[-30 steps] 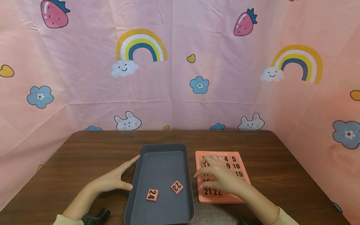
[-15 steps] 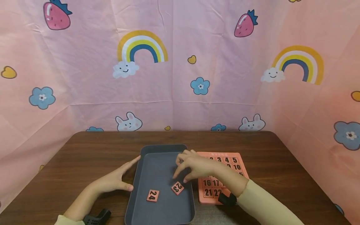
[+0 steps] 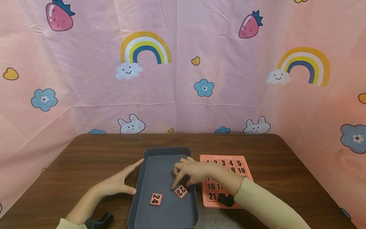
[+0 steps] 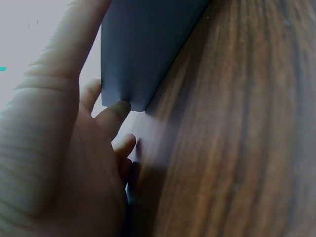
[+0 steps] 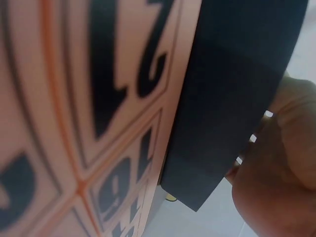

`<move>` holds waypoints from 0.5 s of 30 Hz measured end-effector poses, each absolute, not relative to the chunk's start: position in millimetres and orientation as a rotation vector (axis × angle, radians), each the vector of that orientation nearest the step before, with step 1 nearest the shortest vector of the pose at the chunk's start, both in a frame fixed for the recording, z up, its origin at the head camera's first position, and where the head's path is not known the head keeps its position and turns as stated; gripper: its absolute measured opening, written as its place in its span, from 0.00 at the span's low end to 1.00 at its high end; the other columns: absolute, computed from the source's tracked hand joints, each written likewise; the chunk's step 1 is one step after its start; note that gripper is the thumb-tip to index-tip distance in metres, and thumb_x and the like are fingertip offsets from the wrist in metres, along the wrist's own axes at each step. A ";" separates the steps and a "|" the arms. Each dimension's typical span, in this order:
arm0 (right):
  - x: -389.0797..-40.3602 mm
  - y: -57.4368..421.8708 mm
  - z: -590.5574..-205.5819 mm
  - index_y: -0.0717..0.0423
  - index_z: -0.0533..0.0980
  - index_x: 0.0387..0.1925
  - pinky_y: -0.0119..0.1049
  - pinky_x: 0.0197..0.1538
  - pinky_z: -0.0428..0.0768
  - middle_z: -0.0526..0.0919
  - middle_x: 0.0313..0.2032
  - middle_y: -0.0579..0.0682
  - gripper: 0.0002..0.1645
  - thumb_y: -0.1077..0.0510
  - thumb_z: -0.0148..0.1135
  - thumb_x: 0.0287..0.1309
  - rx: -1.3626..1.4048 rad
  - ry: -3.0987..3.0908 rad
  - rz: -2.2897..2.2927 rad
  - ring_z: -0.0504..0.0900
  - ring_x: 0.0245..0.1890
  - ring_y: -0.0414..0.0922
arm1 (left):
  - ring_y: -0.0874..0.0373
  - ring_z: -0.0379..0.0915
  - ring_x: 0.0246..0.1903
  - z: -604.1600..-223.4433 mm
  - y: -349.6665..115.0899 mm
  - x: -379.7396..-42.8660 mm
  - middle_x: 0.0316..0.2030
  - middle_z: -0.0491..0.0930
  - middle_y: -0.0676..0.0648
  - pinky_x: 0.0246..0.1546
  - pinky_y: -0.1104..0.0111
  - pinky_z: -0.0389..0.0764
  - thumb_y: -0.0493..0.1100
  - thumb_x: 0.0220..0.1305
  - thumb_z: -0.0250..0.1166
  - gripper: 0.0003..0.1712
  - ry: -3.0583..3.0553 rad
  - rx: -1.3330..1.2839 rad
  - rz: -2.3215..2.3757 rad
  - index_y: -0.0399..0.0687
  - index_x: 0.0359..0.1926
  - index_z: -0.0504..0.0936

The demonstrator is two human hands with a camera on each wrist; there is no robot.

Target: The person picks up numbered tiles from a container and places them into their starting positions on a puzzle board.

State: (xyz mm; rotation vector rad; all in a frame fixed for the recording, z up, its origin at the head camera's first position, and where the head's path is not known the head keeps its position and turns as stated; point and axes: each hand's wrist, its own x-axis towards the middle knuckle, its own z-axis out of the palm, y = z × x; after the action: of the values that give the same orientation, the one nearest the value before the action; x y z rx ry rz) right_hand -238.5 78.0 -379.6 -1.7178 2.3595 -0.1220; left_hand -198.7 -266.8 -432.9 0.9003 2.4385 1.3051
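Observation:
A dark grey tray stands on the table, with the number tile 23 and the number tile 24 lying flat in it. My left hand rests against the tray's left wall, thumb and fingers spread. In the left wrist view, fingertips touch the wall's outside. Over the tray's right side hovers my right hand, index finger and thumb spread apart just above tile 23; contact cannot be made out. Under the right forearm lies a pink number puzzle board, partly covered.
The brown wooden table has a pink printed cloth behind it and at both sides. Right of the tray's near end lies a grey patch. The tray's raised walls stand between the board and the tiles.
My right hand has moved left from above the number board, over the tray wall, and down towards tile 23. The left hand stays at the tray's side. Both tiles keep their places.

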 end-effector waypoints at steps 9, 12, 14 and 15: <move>-235.3 75.8 -381.1 0.25 0.81 0.48 0.31 0.42 0.53 0.66 0.43 0.34 0.27 0.55 0.75 0.46 -1.743 2.335 -0.090 0.57 0.39 0.35 | 0.28 0.37 0.67 -433.0 -267.1 -198.8 0.73 0.42 0.34 0.50 0.25 0.48 0.54 0.53 0.73 0.61 2.439 0.901 1.298 0.52 0.76 0.42; -235.6 75.5 -382.6 0.25 0.82 0.46 0.31 0.41 0.53 0.65 0.42 0.34 0.25 0.53 0.75 0.46 -1.749 2.342 -0.078 0.56 0.39 0.35 | 0.28 0.37 0.67 -433.0 -267.2 -199.1 0.72 0.43 0.34 0.50 0.26 0.48 0.54 0.53 0.73 0.61 2.438 0.904 1.300 0.52 0.76 0.42; -235.6 75.3 -383.0 0.25 0.82 0.46 0.31 0.41 0.52 0.65 0.41 0.34 0.24 0.51 0.75 0.45 -1.750 2.345 -0.079 0.56 0.39 0.36 | 0.28 0.37 0.67 -433.4 -267.3 -199.4 0.72 0.43 0.34 0.50 0.26 0.48 0.54 0.53 0.73 0.60 2.438 0.905 1.299 0.52 0.76 0.42; -235.6 75.1 -383.0 0.26 0.83 0.45 0.31 0.41 0.52 0.65 0.41 0.35 0.23 0.50 0.75 0.44 -1.752 2.347 -0.080 0.56 0.39 0.36 | 0.28 0.37 0.67 -433.5 -267.2 -199.5 0.72 0.43 0.34 0.50 0.26 0.48 0.54 0.53 0.73 0.60 2.438 0.906 1.298 0.52 0.76 0.42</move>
State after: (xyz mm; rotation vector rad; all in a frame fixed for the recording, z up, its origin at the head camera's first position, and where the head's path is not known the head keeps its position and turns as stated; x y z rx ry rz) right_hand -235.6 75.1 -383.0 -1.7521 2.3468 -0.0796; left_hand -199.5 -267.2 -433.5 0.9057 2.4381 1.2981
